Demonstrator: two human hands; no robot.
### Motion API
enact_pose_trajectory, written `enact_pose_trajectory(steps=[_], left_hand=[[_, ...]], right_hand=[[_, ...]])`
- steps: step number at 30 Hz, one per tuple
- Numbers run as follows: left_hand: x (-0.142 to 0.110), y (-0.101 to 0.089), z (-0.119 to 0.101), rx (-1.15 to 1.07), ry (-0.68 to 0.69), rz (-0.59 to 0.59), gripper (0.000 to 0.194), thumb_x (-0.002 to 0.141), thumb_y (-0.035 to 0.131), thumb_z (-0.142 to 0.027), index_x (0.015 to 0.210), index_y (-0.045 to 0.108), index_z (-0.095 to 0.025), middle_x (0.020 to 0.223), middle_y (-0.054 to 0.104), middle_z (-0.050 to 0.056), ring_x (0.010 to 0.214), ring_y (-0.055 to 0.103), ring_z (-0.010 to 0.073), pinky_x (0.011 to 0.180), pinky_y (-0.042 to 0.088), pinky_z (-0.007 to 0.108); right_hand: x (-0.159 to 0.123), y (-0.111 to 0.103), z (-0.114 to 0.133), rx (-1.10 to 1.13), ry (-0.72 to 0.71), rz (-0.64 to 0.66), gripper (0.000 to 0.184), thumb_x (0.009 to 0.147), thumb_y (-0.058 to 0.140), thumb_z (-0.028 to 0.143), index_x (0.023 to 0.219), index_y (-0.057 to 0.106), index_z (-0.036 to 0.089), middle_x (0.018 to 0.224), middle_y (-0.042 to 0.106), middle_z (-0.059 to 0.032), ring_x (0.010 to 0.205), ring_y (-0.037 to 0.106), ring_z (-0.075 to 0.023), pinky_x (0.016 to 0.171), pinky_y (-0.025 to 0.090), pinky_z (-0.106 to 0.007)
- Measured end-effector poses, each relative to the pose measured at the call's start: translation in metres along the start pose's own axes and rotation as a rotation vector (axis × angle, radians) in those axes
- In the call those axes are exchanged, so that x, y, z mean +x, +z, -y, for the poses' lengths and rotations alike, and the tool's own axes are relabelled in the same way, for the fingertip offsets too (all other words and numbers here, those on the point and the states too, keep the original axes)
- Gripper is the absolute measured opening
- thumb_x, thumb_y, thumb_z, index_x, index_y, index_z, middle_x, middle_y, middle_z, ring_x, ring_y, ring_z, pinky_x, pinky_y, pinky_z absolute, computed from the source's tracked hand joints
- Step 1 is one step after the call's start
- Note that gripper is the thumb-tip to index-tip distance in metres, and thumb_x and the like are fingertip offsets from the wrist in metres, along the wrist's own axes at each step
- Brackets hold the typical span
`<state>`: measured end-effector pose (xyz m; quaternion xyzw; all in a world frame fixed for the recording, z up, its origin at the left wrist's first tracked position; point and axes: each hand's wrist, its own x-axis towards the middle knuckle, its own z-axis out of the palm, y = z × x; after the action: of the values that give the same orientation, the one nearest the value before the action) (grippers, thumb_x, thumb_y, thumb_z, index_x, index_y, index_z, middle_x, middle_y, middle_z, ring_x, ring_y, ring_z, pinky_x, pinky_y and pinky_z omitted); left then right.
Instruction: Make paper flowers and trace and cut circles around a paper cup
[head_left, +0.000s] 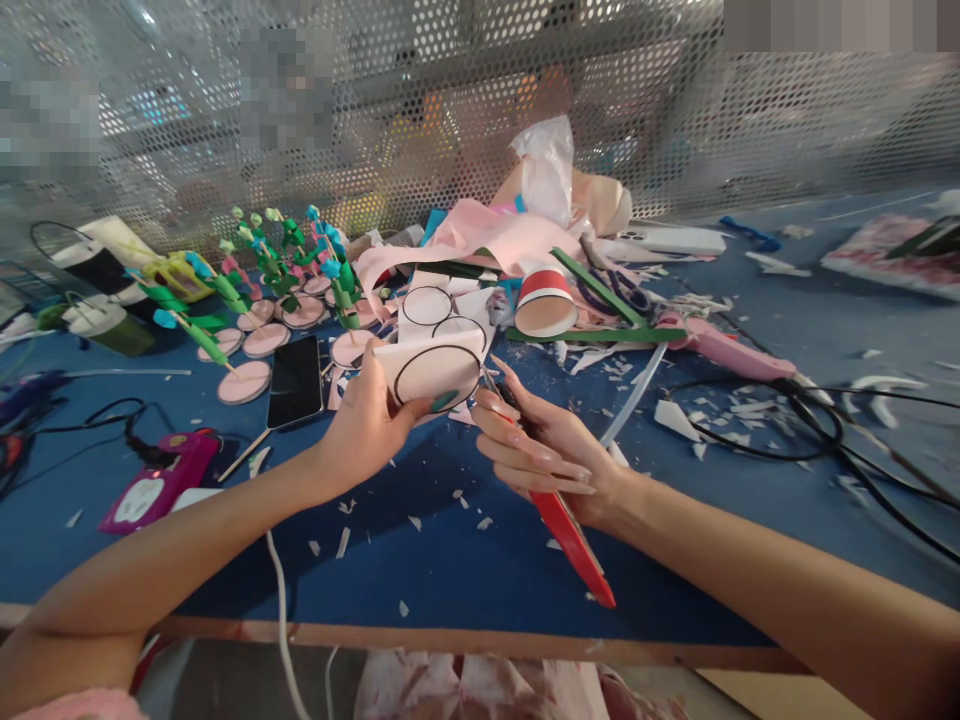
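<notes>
My left hand [367, 420] pinches a pale pink sheet [431, 372] with a large black circle drawn on it, the thumb with its dark green nail lying across the front. Close to the sheet's right edge, my right hand [540, 445] is wrapped around a red-handled tool [574, 550]. A thin metal tip shows at the sheet's edge; the fingers hide most of the tool, so its exact kind is unclear. Behind the sheet lies white paper [427, 305] with more black circles. A paper cup [546, 300] with a red band lies on its side just beyond my right hand.
Green paper flowers [214, 345] on round pink bases and a phone [295, 382] are at left, near a magenta device [161, 485]. A pink glue gun [735, 345] with a black cable lies at right. Paper scraps litter the blue table [360, 580]; perforated metal [450, 80] stands behind.
</notes>
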<state>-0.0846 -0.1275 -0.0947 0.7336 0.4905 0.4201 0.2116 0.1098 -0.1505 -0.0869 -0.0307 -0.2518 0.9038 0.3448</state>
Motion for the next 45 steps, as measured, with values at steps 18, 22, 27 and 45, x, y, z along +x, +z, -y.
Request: enact_pose_trajectory(steps=[18, 22, 27, 45], left_hand=[[0.012, -0.007, 0.000, -0.027, -0.086, -0.054, 0.038, 0.071, 0.069, -0.022, 0.094, 0.038, -0.019, 0.089, 0.065, 0.006, 0.090, 0.068, 0.0255, 0.072, 0.058, 0.037], [0.012, -0.006, 0.001, -0.025, -0.027, -0.066, 0.045, 0.070, 0.071, -0.022, 0.101, 0.039, -0.019, 0.093, 0.064, 0.006, 0.097, 0.066, 0.0258, 0.074, 0.058, 0.035], [0.011, -0.004, 0.004, -0.014, 0.000, -0.072, 0.050, 0.071, 0.071, -0.022, 0.109, 0.039, -0.017, 0.092, 0.064, 0.006, 0.098, 0.065, 0.0265, 0.075, 0.058, 0.036], [0.008, -0.003, 0.008, -0.064, -0.038, -0.024, 0.068, 0.070, 0.072, -0.023, 0.125, 0.033, -0.015, 0.097, 0.065, 0.008, 0.096, 0.066, 0.0271, 0.078, 0.058, 0.038]], right_hand=[[0.001, 0.002, -0.002, -0.006, 0.017, -0.004, 0.056, 0.100, 0.009, 0.041, 0.073, 0.050, 0.014, 0.051, 0.041, 0.0072, 0.025, 0.014, -0.0001, 0.025, 0.031, -0.007], [0.000, 0.003, -0.002, 0.003, 0.016, -0.027, 0.055, 0.100, 0.011, 0.041, 0.072, 0.050, 0.014, 0.052, 0.044, 0.0065, 0.026, 0.015, -0.0006, 0.025, 0.032, -0.007], [-0.001, 0.003, -0.002, 0.006, 0.022, -0.022, 0.059, 0.099, 0.008, 0.042, 0.072, 0.052, 0.014, 0.052, 0.045, 0.0058, 0.025, 0.018, -0.0005, 0.027, 0.035, -0.007], [-0.002, 0.006, -0.002, 0.000, 0.031, -0.015, 0.059, 0.099, 0.004, 0.042, 0.070, 0.047, 0.015, 0.051, 0.040, 0.0071, 0.025, 0.018, -0.0005, 0.027, 0.034, -0.008]])
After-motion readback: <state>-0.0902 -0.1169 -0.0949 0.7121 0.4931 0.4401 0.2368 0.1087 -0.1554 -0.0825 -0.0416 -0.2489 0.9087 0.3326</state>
